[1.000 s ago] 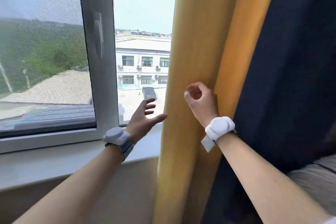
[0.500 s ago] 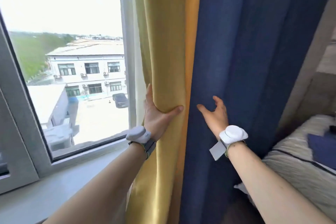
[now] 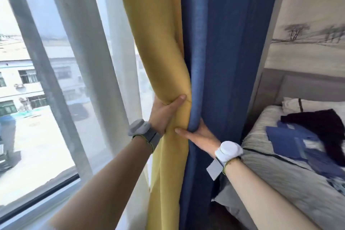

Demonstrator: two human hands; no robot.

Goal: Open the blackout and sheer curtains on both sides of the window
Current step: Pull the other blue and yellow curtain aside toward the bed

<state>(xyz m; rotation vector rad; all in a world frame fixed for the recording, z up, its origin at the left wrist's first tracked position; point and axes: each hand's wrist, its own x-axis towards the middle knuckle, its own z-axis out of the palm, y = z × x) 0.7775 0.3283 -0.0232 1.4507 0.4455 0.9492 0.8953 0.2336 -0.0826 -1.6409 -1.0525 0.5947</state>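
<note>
At nine o'clock the window (image 3: 37, 99) is showing through the sheer curtain (image 3: 97, 61), which is hanging thin, light and loose. Just left of centre the left hand (image 3: 164, 114) is gripping the gathered yellow lining of the blackout curtain (image 3: 160, 43), thumb across the fold. Beside it the right hand (image 3: 201, 138) is wrapping the blue face (image 3: 233, 43), fingers hidden behind. The cloth is looking soft, thick and fairly heavy, best bunched at mid-height. At three o'clock a bed (image 3: 280, 173) with clothes (image 3: 308, 136) is crowding the stacking space.
</note>
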